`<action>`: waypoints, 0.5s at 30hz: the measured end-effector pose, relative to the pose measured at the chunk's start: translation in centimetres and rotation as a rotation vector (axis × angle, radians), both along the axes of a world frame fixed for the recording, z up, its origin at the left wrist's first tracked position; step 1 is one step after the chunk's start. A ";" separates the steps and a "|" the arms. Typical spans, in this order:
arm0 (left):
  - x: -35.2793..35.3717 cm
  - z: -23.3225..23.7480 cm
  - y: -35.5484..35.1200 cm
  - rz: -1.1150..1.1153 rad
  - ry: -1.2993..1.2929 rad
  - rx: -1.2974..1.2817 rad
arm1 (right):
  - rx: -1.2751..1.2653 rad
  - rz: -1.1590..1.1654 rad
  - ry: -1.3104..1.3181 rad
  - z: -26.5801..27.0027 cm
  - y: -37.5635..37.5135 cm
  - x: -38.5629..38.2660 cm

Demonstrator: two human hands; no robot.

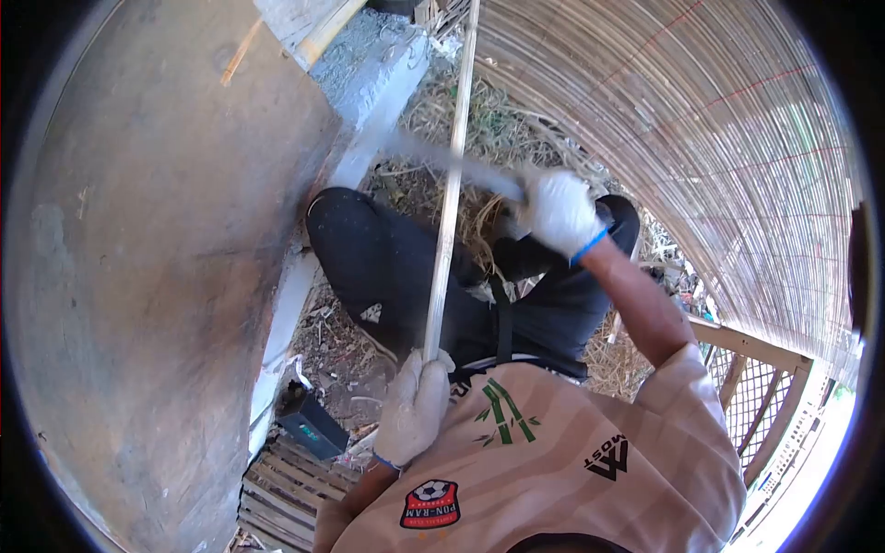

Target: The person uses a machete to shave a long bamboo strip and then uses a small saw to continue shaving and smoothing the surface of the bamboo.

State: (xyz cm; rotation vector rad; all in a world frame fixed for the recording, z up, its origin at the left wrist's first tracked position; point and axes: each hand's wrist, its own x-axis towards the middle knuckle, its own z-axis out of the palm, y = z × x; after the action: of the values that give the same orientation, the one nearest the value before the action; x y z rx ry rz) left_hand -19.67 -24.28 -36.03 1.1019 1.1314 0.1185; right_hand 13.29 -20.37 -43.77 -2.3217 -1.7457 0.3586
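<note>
Pale wood, the long strip [447, 230] slants from the frame's top centre to lower centre. It looks light, stiff and splintery, best held near its lower end, where my left hand [411, 415] grips it; my right hand [560, 212] clenches a blurred blade [489, 177].

The long strip [450, 198] looks like pale, matt wood; left of it, the broad panel [166, 230] is brown, scuffed wood, and the trousers [373, 258] are dark, matt cloth.
</note>
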 end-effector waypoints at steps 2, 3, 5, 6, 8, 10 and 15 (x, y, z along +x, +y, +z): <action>0.5 -0.5 0.4 0.018 -0.012 -0.009 | -0.089 0.232 0.091 0.9 -1.8 -1.9; 0.5 -1.0 0.5 0.021 -0.016 -0.010 | -0.046 0.283 0.149 0.9 -2.3 -2.7; 0.4 -1.7 0.5 0.038 -0.003 0.045 | -0.040 0.299 0.241 0.9 -3.1 -4.2; 0.5 -1.4 0.6 0.035 0.006 0.043 | -0.040 0.296 0.251 1.2 -3.1 -4.9; 1.1 -0.4 1.1 0.146 -0.026 0.026 | -0.046 0.128 0.524 2.5 -2.6 -5.8; 0.9 -1.1 1.0 0.143 -0.024 0.066 | -0.111 0.052 0.632 3.7 -2.1 -6.7; 1.4 -0.8 1.1 0.205 -0.023 0.015 | -0.037 0.009 0.679 2.6 -3.3 -8.4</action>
State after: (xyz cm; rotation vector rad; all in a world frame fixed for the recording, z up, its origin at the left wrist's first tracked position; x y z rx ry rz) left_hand -18.24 -23.17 -36.86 0.9933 1.2227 0.2997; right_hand 4.89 -23.64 -41.16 -1.8794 -1.4042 1.0399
